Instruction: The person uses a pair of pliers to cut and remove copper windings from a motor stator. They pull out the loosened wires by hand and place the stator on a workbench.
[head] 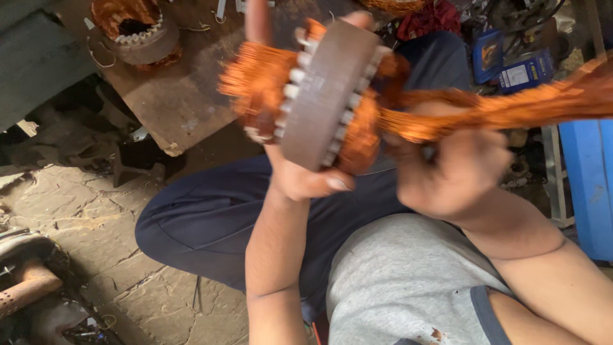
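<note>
My left hand (300,169) grips a round motor stator (325,96), a brown iron ring with white slot liners and copper windings bulging from both faces. It is held up on edge above my lap. My right hand (447,169), blurred, is closed on a thick bundle of copper wire (511,112) that runs from the stator's right face out to the right edge of the view. The bundle is stretched nearly level.
A second stator (137,29) with copper windings lies on a rusty metal plate (185,102) at the upper left. Blue boxes (511,64) and a blue stool (590,185) stand at the right. Stone floor and dark metal parts (25,281) lie at the lower left.
</note>
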